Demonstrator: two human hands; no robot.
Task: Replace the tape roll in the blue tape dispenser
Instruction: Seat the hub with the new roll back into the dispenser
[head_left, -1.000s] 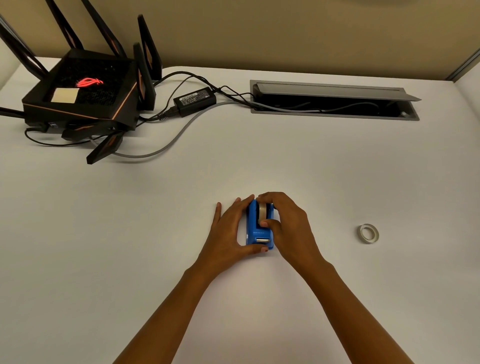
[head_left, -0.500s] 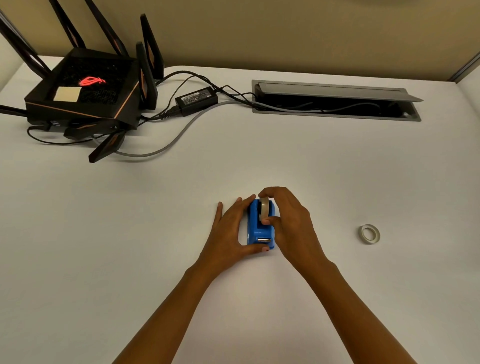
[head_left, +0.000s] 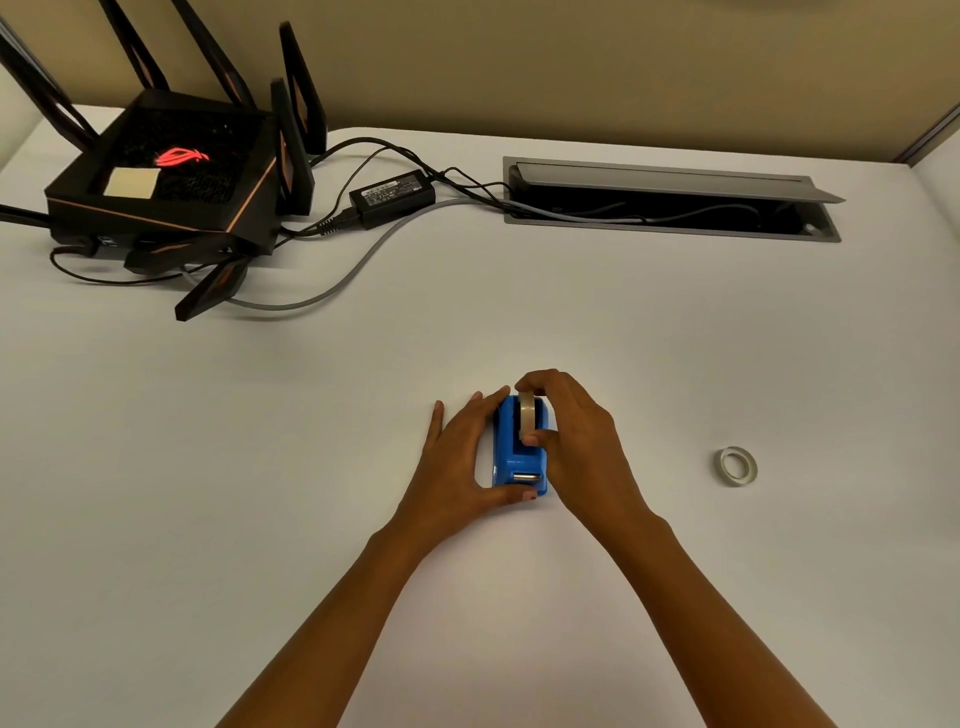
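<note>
The blue tape dispenser stands on the white desk, its metal cutter end toward me. My left hand clasps its left side, thumb under the front corner. A clear tape roll stands upright in the dispenser's slot, rising partly above the blue walls. My right hand pinches this roll between thumb and fingers. A second tape roll lies flat on the desk to the right, apart from both hands.
A black router with tall antennas sits at the back left, with a power brick and cables trailing right into an open grey cable tray set in the desk.
My right hand has lifted the clear roll upward in the dispenser; it now sticks out higher above the blue walls. The left hand has kept its hold.
</note>
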